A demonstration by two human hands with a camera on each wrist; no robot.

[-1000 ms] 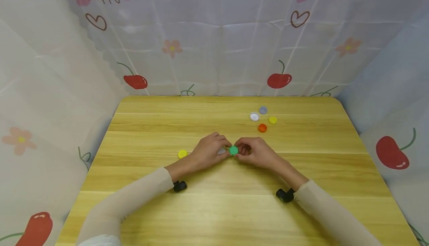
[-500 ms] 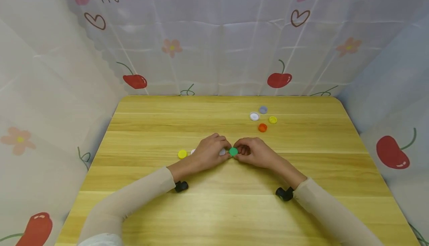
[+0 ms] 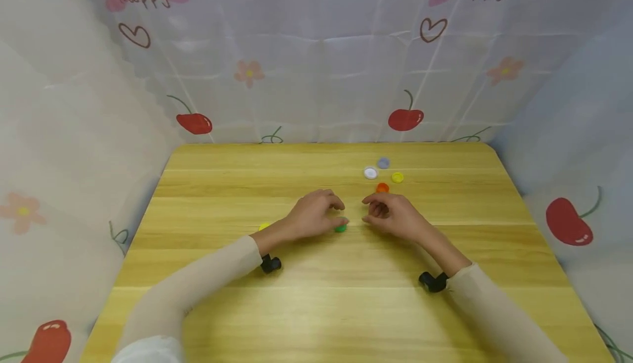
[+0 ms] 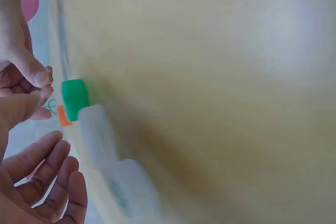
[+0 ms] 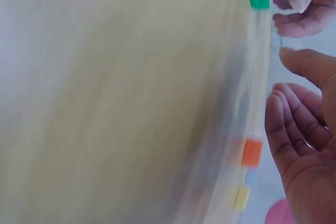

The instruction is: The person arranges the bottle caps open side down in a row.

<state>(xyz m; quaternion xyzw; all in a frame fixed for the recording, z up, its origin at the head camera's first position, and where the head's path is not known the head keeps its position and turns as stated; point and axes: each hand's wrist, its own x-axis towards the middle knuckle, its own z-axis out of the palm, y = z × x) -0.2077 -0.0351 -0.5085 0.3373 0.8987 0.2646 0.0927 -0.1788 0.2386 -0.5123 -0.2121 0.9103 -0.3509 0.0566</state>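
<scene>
The green cap (image 3: pixel 340 229) is lying nearer the left hand (image 3: pixel 312 217) than the right hand (image 3: pixel 396 216).
It is resting on the surface (image 3: pixel 316 308), seemingly just below the left thumb, whitish pieces (image 4: pixel 98 137) lining up from it leftward. Both hands' fingers are standing well apart, holding nothing; thumb contact is not showing clearly.

In head view, green cap (image 3: pixel 340 228) partly behind left thumb (image 3: pixel 338 222).

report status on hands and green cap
Left hand open, empty; right hand likewise. Green cap unheld, near left hand. Orange cap just beyond right hand.
</scene>
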